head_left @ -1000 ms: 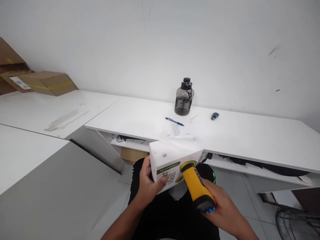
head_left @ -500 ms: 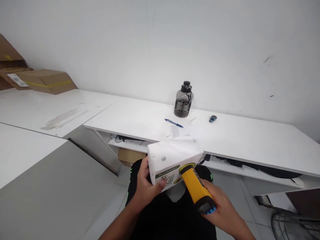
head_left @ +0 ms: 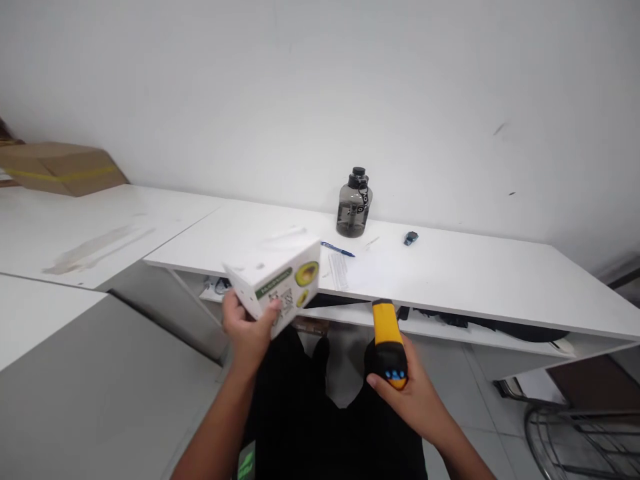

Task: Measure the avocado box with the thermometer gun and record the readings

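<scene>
Grey bottle [head_left: 352,212] near wall [head_left: 400,100]; blue pen [head_left: 341,251] (lying flat); cardboard box [head_left: 63,170] left.

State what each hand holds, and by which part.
Left hand: the white box, by its left end, thumb on the printed face. Right hand: the yellow-and-black handheld device, at its near end.

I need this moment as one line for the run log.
left hand: holds white avocado-print box | right hand: holds yellow-black barcode scanner | white table: water jug, blue pen
</scene>
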Action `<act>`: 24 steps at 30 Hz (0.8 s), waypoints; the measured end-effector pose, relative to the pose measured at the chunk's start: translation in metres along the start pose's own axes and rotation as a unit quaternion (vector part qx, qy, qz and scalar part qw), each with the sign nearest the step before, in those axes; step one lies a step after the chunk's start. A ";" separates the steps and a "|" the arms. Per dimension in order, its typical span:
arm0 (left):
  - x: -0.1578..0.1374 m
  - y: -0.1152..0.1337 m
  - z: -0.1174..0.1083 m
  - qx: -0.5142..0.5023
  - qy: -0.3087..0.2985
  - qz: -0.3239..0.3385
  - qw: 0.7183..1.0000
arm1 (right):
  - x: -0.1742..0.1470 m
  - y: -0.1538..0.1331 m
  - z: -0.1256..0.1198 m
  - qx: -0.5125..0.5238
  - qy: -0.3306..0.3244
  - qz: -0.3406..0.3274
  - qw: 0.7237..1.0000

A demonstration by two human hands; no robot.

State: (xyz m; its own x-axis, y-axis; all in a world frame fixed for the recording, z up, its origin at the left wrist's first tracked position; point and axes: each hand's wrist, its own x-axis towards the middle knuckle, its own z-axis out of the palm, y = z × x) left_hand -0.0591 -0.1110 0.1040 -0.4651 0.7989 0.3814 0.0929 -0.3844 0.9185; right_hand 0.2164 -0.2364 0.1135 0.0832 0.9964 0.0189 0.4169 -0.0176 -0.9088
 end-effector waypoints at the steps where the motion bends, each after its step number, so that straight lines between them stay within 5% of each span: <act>1: 0.014 -0.002 0.003 0.024 0.047 0.025 0.998 | 0.002 0.001 0.002 0.020 0.009 0.015 1.000; 4: 0.055 -0.013 0.016 0.071 0.108 0.078 0.988 | 0.007 0.004 0.007 0.078 0.028 0.040 0.996; 10: 0.107 -0.048 0.047 0.174 0.099 0.088 0.976 | 0.015 0.010 0.014 0.128 0.033 0.072 0.989; 17: 0.107 -0.085 0.059 0.210 0.051 0.067 0.974 | 0.026 0.006 0.021 0.135 0.017 0.086 0.987; 24: 0.090 -0.098 0.052 0.348 0.050 0.078 0.933 | 0.036 0.004 0.034 0.196 -0.010 0.096 0.976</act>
State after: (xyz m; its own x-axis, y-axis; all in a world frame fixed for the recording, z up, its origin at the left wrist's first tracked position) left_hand -0.0646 0.0222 0.0537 -0.4743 0.6979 0.5367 0.6998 -0.0710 0.7108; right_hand 0.1899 -0.1973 0.0964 0.1057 0.9792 -0.1730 0.0166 -0.1757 -0.9843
